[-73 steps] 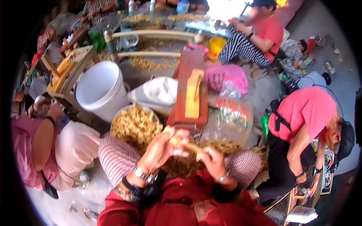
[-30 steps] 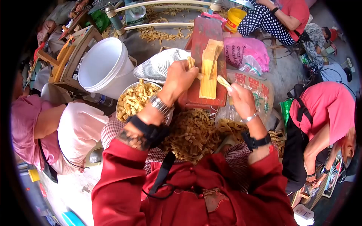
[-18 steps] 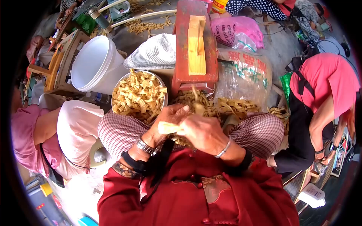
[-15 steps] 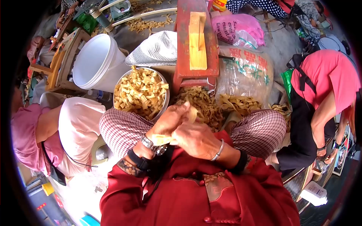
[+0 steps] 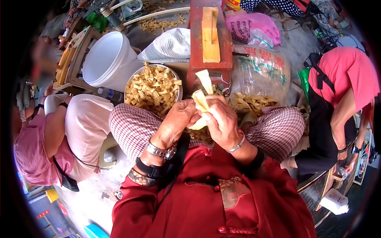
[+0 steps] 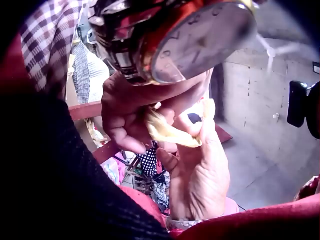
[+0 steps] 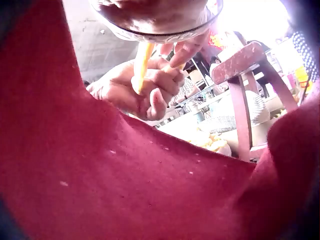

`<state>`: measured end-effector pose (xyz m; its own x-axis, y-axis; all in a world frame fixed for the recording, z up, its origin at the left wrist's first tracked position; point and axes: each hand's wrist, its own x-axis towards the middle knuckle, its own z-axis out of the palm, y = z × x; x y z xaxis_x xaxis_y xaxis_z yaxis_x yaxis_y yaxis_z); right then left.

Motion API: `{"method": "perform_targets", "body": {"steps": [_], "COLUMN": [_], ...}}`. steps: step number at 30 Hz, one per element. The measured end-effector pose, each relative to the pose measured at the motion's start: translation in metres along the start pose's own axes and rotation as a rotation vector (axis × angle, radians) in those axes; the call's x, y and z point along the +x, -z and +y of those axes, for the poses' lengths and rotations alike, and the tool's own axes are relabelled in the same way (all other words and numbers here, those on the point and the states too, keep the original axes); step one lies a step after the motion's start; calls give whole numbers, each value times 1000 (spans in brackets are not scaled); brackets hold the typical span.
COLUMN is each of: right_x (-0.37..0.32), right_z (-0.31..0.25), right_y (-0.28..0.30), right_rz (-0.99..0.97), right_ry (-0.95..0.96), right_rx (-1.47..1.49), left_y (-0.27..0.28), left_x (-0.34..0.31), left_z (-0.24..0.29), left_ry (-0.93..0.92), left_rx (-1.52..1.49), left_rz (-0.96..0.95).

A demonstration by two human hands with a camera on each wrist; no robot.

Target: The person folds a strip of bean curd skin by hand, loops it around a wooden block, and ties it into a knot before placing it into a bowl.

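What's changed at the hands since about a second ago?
The left hand and right hand have drawn back from either side of the wooden block and come together nearer the body, both gripping yellow strip. Each hand held strip then too. The block, red bench, heaped bowl and white bucket stayed put.

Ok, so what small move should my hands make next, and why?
I'd probably draw the yellow strip snug: the left wrist view shows it bent, not taut, between your left hand and right hand, and both grip it.
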<state>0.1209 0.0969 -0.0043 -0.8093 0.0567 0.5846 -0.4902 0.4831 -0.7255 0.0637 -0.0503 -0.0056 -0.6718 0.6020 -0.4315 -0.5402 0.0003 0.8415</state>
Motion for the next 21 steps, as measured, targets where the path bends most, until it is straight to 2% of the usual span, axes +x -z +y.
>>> {"method": "perform_targets", "body": {"steps": [1, 2, 6, 9, 10, 11, 13, 14, 15, 17, 18, 19, 20, 21], "right_x": [4, 5, -1, 1, 2, 5, 6, 5, 0, 8, 6, 5, 9, 13], "right_z": [2, 5, 3, -2, 3, 4, 10, 12, 31, 13, 10, 6, -1, -8], "right_y": [-1, -4, -7, -11, -12, -10, -4, -3, -7, 6, 5, 3, 2, 3], "right_rz": [6, 5, -36, -86, -115, -126, -238, -275, -115, -425, -372, -316, -270, -217], "right_ry": [125, 99, -353, -495, -560, -504, -602, -587, 223, -690, -585, -478, -394, -311], "right_rx": [-123, -117, -69, 48, 140, 274, 427, 392, -123, 326, 264, 206, 162, 116], "left_y": [-1, 10, 5, 1, 0, -7, -11, -9, -4, 2, -2, 3, 3, 4], "left_x": [-1, -2, -20, -21, -23, -26, -28, -25, -22, -22, -25, -20, -12, -13], "left_z": [0, -2, 17, 14, 19, 22, 23, 20, 15, 9, 16, 9, 2, 6], "left_ry": [-9, 26, -32, -623, -755, -784, -845, -862, -876, -708, -562, -495, -486, -404], "left_rx": [41, 50, -54, 657, 813, 837, 856, 847, 842, 907, 797, 582, 194, -46], "left_rz": [12, -73, -135, 102, 127, 180, 185, 155, 133, 164, 181, 147, 41, -54]}}
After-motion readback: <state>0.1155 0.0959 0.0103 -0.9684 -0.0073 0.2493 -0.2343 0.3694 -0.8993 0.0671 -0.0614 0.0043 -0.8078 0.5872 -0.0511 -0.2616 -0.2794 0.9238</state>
